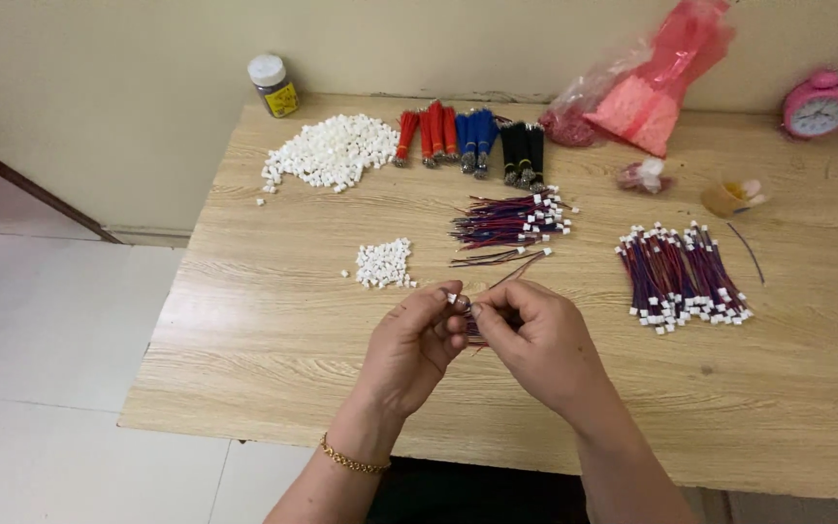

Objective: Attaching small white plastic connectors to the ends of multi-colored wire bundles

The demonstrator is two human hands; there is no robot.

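The left hand (414,344) and right hand (535,340) meet fingertip to fingertip above the wooden table (273,330). Both are closed in a pinch on a small white connector (454,299) with thin wires (511,276) trailing from it; the fingers hide most of the connector and the wire ends, so the exact join cannot be made out. A gold chain bracelet (353,458) circles the left wrist.

Just beyond the hands lies a small heap of white plastic housings (384,263). Behind that sits a loose wire bundle (511,221) with white tips, and to the right a larger fanned bundle (683,277). Far back are a big housing pile (332,151) and red, blue and black wire bunches (472,136). A pink clock (819,105) is partly cut off by other objects.
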